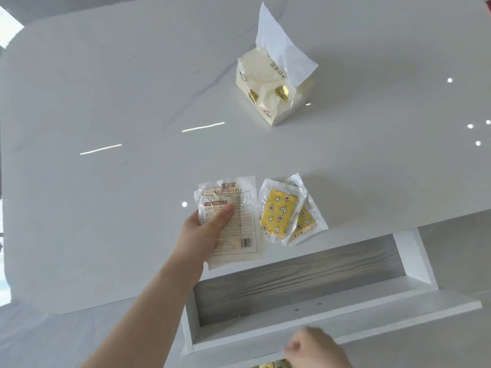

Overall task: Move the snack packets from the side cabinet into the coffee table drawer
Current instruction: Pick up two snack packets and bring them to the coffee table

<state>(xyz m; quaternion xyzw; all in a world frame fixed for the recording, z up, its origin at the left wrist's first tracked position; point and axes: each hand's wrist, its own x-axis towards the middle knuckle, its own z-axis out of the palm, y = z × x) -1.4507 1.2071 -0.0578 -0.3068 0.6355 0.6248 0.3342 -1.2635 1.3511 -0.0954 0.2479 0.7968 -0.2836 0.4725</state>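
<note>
Pinching a pale packet (231, 224) under its thumb, the left hand (204, 232) has it over the worktop's (106, 102) near edge, long axis running front to back, printed header toward the far edge. The open drawer (292, 285) sits just nearer the person, so I'd guess a short pull back drops it in. Two yellow packets (279, 211) overlap just to its right by that edge, tilted; the right hand (316, 346) is at the drawer front, too blurry to tell its grip

Head camera looks steeply down, close over the table (106, 102).
</note>
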